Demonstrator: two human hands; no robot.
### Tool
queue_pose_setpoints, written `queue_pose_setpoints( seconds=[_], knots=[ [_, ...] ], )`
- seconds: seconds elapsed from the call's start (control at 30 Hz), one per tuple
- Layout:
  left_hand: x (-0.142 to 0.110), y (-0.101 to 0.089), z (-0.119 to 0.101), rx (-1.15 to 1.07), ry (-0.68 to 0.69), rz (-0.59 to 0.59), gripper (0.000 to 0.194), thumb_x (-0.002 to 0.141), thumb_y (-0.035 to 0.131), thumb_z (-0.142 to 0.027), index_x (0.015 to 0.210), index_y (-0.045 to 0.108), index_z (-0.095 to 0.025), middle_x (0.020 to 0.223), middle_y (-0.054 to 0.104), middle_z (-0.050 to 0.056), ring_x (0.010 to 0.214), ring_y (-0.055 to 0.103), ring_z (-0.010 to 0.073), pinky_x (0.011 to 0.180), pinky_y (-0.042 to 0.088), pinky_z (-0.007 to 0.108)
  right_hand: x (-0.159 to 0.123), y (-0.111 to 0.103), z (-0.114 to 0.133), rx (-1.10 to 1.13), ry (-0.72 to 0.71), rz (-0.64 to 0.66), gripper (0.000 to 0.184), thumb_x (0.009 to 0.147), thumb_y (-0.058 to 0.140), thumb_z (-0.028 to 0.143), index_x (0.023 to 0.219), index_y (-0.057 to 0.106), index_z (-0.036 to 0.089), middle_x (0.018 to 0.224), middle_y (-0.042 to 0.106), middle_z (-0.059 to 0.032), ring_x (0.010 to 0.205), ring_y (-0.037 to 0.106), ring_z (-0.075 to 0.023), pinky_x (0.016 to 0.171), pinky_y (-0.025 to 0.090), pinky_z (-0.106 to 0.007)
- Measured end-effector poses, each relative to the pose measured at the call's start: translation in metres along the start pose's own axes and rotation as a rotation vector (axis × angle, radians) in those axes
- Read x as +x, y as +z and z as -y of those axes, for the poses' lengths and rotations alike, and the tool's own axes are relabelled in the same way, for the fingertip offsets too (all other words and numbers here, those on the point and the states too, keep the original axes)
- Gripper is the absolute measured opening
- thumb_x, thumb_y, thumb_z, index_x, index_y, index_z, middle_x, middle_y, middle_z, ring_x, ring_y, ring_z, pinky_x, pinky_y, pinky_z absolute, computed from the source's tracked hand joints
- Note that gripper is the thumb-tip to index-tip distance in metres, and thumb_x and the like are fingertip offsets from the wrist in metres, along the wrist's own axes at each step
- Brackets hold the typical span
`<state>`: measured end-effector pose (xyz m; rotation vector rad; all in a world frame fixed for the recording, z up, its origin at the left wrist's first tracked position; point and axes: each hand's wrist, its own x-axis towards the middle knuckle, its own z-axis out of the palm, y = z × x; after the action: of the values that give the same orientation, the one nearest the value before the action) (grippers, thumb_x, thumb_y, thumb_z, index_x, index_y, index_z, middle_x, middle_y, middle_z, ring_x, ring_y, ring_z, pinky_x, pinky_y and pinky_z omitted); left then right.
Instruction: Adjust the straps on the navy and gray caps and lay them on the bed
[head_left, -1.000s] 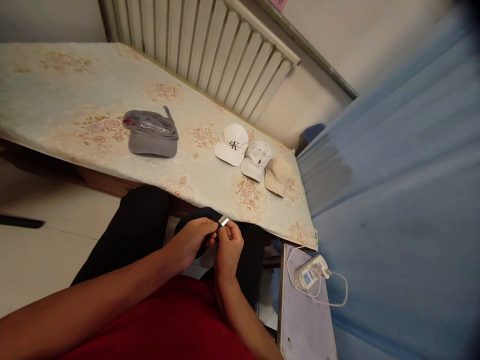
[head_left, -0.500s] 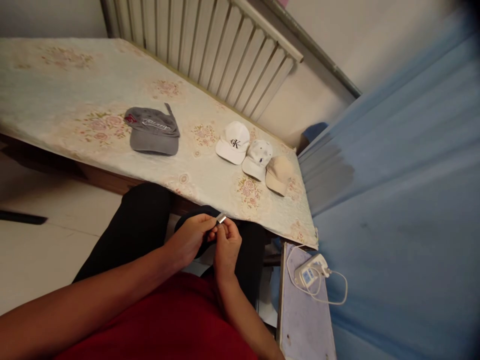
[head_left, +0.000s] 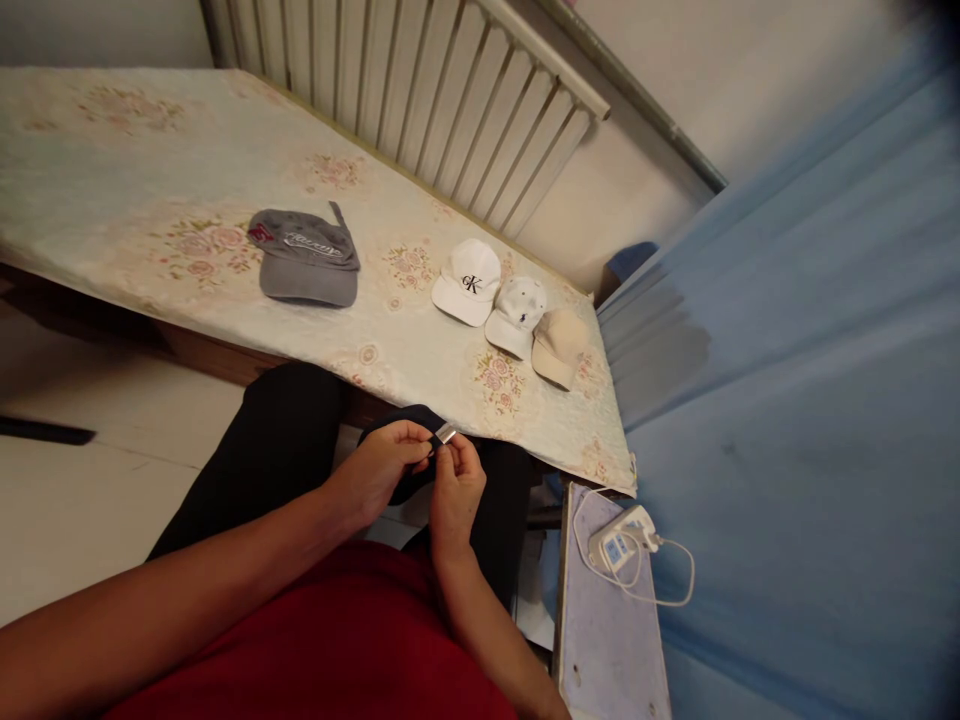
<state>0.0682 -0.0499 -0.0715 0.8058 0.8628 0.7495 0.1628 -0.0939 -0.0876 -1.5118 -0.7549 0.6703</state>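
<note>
head view: one dark cap, rounded, held over the lap below the near edge of the bench; fitted with a short dark strap and a silvery metal buckle. left hand: thumb and forefinger pinching the strap just beside the buckle. right hand: fingertips pinched together at the buckle's near side. on the bench, floral cover: one grey cap, white script, red patch, strap end sticking up, set well apart; then a close row of one white ck cap, one white cap with small dark emblem and one beige cap. near the bench's corner: one lavender-topped stand, bearing a white power strip with looped cord.
</note>
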Motion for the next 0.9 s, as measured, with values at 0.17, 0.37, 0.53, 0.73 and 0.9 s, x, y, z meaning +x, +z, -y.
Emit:
queue_pose_setpoints(
  seconds=[0.17, 0.37, 0.53, 0.73, 0.9],
  knots=[
    [0.0008, 0.0044, -0.0024, -0.028, 0.027, -0.047, 0.008, 0.061, 0.061, -0.021, 0.063, 0.054, -0.018, 0.06, 0.052, -0.004, 0.058, 0.046, 0.0109, 0.058, 0.035, 0.026, -0.0022, 0.0013, 0.0001, -0.008, -0.024, 0.02, 0.023, 0.079, 0.055, 0.024, 0.097, 0.068, 0.016, 0.085, 0.071, -0.0038, 0.073, 0.063, -0.0149, 0.068, 0.051, -0.026],
    [-0.0014, 0.0041, -0.006, -0.055, 0.05, -0.008, 0.006, 0.062, 0.059, -0.02, 0.062, 0.055, -0.018, 0.06, 0.053, -0.003, 0.059, 0.047, 0.0113, 0.06, 0.036, 0.026, -0.0035, 0.0002, -0.0003, -0.059, -0.07, 0.025, 0.022, 0.081, 0.053, 0.023, 0.095, 0.068, 0.015, 0.081, 0.071, -0.0033, 0.07, 0.063, -0.0146, 0.067, 0.05, -0.025],
    [-0.0041, 0.0014, -0.0098, -0.07, 0.03, 0.017, 0.02, 0.059, 0.062, -0.018, 0.079, 0.063, -0.015, 0.073, 0.062, 0.0, 0.069, 0.054, 0.0133, 0.067, 0.04, 0.026, -0.0015, -0.0021, -0.0018, -0.085, -0.091, 0.007, 0.022, 0.081, 0.053, 0.022, 0.096, 0.068, 0.017, 0.087, 0.072, -0.0046, 0.079, 0.065, -0.0164, 0.073, 0.05, -0.027],
    [-0.002, 0.0026, -0.0078, -0.049, 0.056, -0.087, 0.024, 0.056, 0.066, -0.018, 0.079, 0.058, -0.016, 0.072, 0.06, -0.002, 0.068, 0.054, 0.0129, 0.066, 0.039, 0.026, -0.0013, -0.0013, -0.0078, -0.097, -0.114, 0.03, 0.023, 0.083, 0.052, 0.023, 0.098, 0.068, 0.017, 0.09, 0.072, -0.0052, 0.081, 0.065, -0.0169, 0.077, 0.049, -0.028],
    [-0.0002, 0.0039, -0.0062, -0.077, 0.075, -0.12, 0.022, 0.058, 0.066, -0.018, 0.077, 0.055, -0.017, 0.066, 0.056, -0.005, 0.062, 0.052, 0.0102, 0.062, 0.038, 0.024, -0.0033, -0.0023, -0.0044, -0.13, -0.144, 0.057, 0.024, 0.085, 0.05, 0.025, 0.098, 0.069, 0.017, 0.089, 0.071, -0.0048, 0.081, 0.063, -0.017, 0.077, 0.048, -0.028]
  ],
)
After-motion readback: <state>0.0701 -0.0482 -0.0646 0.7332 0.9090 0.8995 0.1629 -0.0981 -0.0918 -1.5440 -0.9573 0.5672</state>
